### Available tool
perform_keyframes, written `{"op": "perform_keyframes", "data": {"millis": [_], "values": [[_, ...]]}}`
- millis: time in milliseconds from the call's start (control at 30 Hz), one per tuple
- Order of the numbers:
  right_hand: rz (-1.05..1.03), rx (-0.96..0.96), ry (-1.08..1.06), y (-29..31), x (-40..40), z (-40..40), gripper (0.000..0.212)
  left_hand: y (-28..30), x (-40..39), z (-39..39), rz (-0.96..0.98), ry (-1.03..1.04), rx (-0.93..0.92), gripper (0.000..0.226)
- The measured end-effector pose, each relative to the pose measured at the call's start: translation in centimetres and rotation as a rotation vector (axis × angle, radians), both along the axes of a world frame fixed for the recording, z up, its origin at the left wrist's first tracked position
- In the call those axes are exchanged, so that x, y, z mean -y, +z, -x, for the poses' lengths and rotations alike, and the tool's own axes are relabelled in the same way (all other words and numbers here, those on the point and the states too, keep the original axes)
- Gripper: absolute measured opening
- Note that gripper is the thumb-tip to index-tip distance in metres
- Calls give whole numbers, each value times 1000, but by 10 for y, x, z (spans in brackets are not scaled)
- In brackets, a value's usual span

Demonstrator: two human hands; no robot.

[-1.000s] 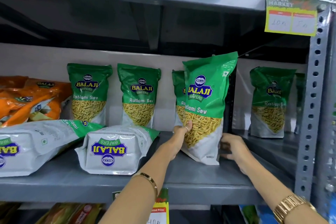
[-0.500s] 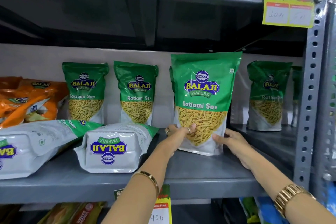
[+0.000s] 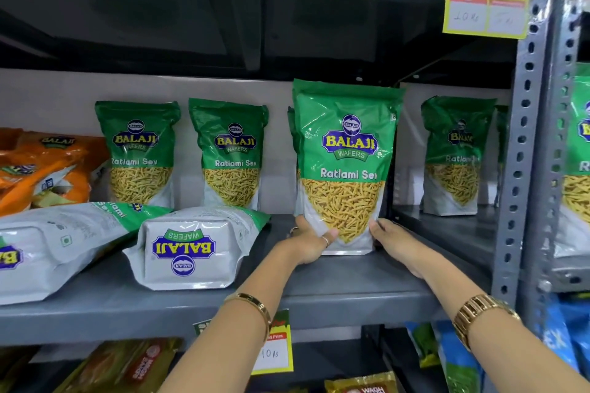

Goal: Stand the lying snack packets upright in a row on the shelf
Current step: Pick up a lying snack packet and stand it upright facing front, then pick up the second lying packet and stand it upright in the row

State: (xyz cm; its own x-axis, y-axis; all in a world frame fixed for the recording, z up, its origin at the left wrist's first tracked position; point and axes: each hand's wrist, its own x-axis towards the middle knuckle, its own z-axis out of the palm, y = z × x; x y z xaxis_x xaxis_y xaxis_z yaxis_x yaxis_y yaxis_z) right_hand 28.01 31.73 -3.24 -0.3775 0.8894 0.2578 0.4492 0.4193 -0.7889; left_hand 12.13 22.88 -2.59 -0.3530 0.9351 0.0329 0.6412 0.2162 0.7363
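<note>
A green Ratlami Sev packet stands upright on the grey shelf, its base resting on the surface. My left hand grips its lower left corner and my right hand presses its lower right corner. Two lying packets rest to the left with their white bases toward me: the near one and a longer one at the left edge. Upright packets stand along the back wall, and a third is mostly hidden behind the held one.
Orange packets are piled at the back left. A perforated grey upright post bounds the shelf on the right, with another green packet in the neighbouring bay. Price tags hang on the upper and lower shelf edges.
The held packet went from tilted and turned to upright and facing front, then was set back onto the shelf. Both hands slid down to its lower corners.
</note>
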Motion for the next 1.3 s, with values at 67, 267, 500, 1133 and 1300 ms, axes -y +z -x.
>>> {"op": "perform_keyframes", "data": {"millis": [67,267,500,1133,1300], "values": [[9,5,8,-1,7,-4,46,-1,9,-4,21,0,-40,89],[14,-15,12,-3,32,-22,56,-4,43,-20,26,-21,-92,86],[-6,-101,25,-5,57,-44,52,-8,66,-32,7,-37,-49,91],[-417,-343,-8,19,172,92,30,94,167,85,-242,387,45,58],[423,-396,183,26,173,137,46,68,184,126,63,307,344,46]]}}
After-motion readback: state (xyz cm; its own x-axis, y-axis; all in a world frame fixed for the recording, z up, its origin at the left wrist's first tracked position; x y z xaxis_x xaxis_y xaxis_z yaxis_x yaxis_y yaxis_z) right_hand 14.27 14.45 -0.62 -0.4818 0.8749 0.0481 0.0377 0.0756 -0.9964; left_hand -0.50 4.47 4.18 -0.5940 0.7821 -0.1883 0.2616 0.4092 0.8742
